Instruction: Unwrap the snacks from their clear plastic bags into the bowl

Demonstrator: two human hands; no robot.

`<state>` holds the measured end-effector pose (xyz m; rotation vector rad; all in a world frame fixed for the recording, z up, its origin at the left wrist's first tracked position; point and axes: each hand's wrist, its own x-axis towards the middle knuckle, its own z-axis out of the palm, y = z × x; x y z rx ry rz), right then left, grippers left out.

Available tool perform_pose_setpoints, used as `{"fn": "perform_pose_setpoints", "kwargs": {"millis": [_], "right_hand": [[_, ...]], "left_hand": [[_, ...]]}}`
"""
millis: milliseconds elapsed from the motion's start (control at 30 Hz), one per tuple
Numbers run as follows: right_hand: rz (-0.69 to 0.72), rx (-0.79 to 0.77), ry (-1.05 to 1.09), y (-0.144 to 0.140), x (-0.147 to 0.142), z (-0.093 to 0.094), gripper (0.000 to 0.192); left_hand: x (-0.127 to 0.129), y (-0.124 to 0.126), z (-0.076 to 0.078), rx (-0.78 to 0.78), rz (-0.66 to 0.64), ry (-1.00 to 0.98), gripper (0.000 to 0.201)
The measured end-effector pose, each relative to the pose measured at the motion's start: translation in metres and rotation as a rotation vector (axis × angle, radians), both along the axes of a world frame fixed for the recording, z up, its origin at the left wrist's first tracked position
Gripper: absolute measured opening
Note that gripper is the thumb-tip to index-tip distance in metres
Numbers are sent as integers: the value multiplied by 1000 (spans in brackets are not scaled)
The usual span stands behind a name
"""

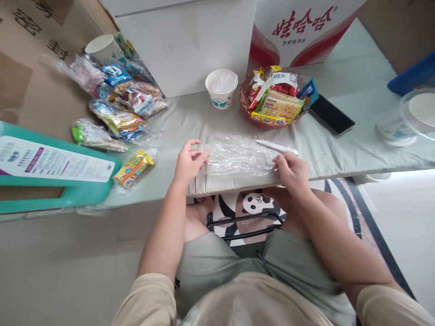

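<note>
A clear plastic bag (238,156) lies flat on the grey-covered table (340,149) near its front edge. My left hand (188,162) pinches the bag's left end. At the bag's right end, my right hand (292,171) grips the other side. Just beyond the bag lies a white pen-like tool (276,146). A reddish bowl (245,107) full of wrapped snacks stands behind it, with a white paper cup (221,88) to its left.
A pile of snack packets in plastic (118,104) and a yellow packet (133,168) lie at the left, beside a teal container (57,179). A black phone (331,115) and clear lidded tubs (411,117) sit right. White boxes (190,40) stand behind.
</note>
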<state>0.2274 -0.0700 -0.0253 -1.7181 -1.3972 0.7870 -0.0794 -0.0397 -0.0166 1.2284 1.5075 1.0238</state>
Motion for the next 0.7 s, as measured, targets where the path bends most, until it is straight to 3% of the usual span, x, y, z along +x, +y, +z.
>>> {"fn": "perform_pose_setpoints", "kwargs": {"millis": [133, 300, 400, 467, 700], "right_hand": [[-72, -111, 148, 5, 2, 2, 34], [-123, -146, 170, 9, 9, 3, 25], [-161, -152, 212, 10, 14, 1, 22], [-181, -159, 247, 10, 16, 0, 22], [-171, -169, 215, 12, 16, -2, 26]], "left_hand": [[-3, 3, -4, 43, -96, -82, 57], [1, 10, -8, -20, -63, -26, 68], [4, 12, -11, -72, -195, -65, 70], [6, 11, -13, -23, -259, -78, 68], [14, 14, -16, 116, -70, -152, 69]]}}
